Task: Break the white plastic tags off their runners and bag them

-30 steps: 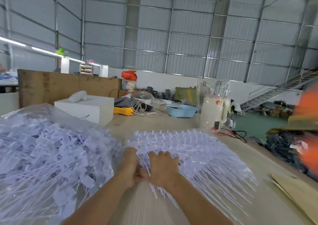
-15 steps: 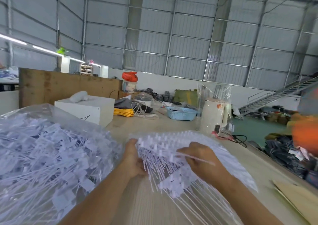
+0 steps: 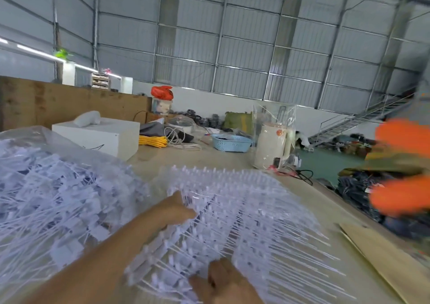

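Note:
A fanned stack of white plastic tags on their runners lies on the table in front of me. My left hand holds the stack's left edge, its fingertips tucked into the tags. At the bottom of the view my right hand grips a bunch of tags at the near end of the stack, close to my body. To the left sits a large clear plastic bag full of loose white tags.
On the beige table stand a white box, a yellow cord, a blue basket and a bagged white kettle. A cardboard sheet lies at right. A blurred person in orange is at the right edge.
My right hand has pulled back toward me from the middle of the stack to its near end, dragging tags with it. My left hand has stayed at the stack's left edge.

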The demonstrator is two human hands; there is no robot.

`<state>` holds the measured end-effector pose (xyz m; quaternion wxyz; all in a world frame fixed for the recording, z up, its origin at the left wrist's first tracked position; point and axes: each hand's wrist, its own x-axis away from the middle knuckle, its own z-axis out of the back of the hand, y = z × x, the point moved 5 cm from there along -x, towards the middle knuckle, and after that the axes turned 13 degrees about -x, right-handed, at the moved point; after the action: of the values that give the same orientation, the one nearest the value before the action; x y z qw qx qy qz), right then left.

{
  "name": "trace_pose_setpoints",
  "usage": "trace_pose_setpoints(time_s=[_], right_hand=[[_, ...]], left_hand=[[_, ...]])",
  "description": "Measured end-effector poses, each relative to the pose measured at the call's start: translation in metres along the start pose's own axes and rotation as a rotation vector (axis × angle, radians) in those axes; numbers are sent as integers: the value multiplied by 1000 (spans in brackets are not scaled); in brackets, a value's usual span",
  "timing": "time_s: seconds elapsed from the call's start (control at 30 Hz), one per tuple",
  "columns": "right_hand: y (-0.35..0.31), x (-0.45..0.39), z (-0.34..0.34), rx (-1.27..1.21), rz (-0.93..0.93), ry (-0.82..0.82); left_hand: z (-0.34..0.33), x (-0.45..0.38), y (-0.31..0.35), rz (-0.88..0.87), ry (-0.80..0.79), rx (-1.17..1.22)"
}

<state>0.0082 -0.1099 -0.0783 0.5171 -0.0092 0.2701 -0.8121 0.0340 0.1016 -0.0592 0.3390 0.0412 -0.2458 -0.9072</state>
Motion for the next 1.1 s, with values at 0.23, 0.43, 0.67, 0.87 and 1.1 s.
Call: trace_pose_setpoints(time_s=[0.23, 0.43, 0.67, 0.87, 1.1], right_hand=[[-11, 30, 29, 338, 289, -2], [21, 46, 34, 482, 53, -191], [20, 6, 20, 262, 142, -478], [-66, -33, 36, -381, 133, -295], [-108, -93, -56, 190, -55, -206]], left_hand=[[-3, 69, -1, -98, -14, -307], [-14, 127, 3, -268, 83, -352], [33, 181, -64, -230, 449, -659], [107, 230, -162, -126, 1085, -622], [155, 190, -251, 557, 722, -120]])
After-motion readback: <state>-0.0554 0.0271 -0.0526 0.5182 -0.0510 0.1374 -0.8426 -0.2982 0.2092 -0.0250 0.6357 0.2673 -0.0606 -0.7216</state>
